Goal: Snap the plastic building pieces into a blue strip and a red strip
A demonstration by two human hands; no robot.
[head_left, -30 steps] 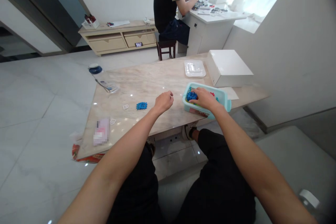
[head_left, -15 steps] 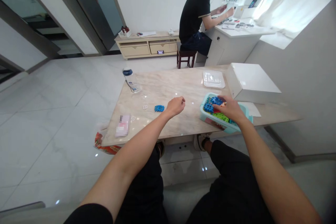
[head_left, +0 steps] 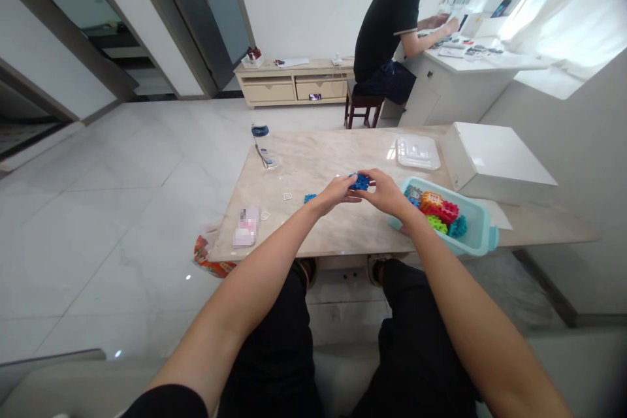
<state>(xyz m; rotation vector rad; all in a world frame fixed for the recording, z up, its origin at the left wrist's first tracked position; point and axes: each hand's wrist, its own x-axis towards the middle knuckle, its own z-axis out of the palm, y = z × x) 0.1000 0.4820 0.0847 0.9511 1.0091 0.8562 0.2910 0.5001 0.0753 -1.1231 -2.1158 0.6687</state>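
The left hand and right hand each keep a closed grip on a blue block just above the surface, one blue piece lying loose nearby, most blocks unused in the teal tub.
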